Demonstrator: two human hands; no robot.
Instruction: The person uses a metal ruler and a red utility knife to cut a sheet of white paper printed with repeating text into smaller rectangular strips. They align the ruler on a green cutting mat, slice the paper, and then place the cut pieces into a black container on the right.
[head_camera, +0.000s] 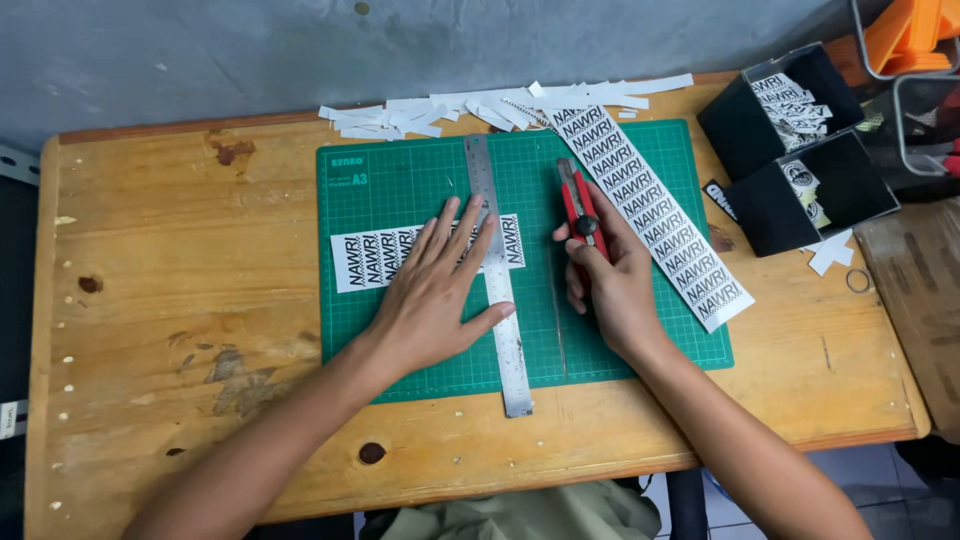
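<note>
Pressing our left hand (435, 295) flat, fingers spread, over the steel ruler (497, 280) and printed strip (385, 255) mid cutting mat (400, 180), we judged the right hand (610, 285), fingers closed round the red knife (580, 205), needed its blade tight along the ruler's edge.

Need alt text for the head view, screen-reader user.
Left hand presses a steel ruler across a printed paper strip on a green cutting mat; right hand holds a red utility knife beside it, on a wooden table.

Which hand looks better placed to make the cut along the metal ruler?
The right hand, probably: it already grips the red utility knife just right of the steel ruler. The left hand lies flat, pinning the ruler and the printed paper strip to the green cutting mat.
</note>
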